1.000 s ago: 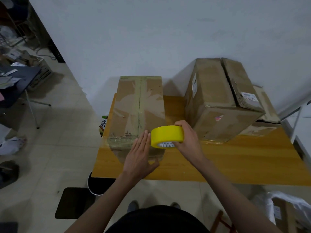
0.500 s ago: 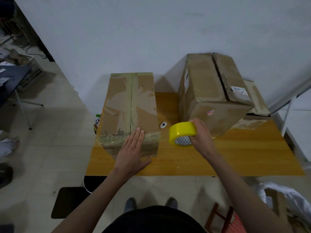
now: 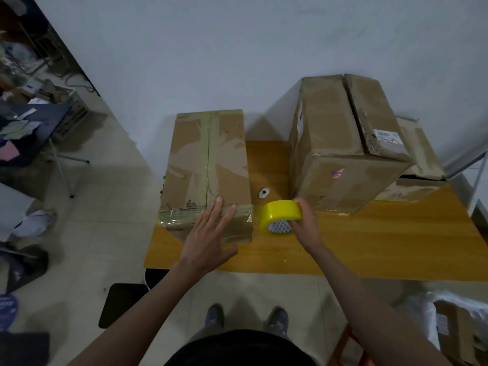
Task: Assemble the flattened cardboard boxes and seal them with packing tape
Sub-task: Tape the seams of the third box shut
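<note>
The left hand (image 3: 208,235) presses flat, fingers straight, on the box (image 3: 208,167), apparently to steady it; right hand (image 3: 303,223) fingers grip the tape roll (image 3: 280,216) just beside.

Taped brown box (image 3: 208,165) beside yellow tape roll (image 3: 280,216) on table

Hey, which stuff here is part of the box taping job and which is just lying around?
Part of the job:
narrow box, under the left hand
yellow tape roll, in the right hand
large box

Lying about:
small white object on the table
cluttered desk
</note>
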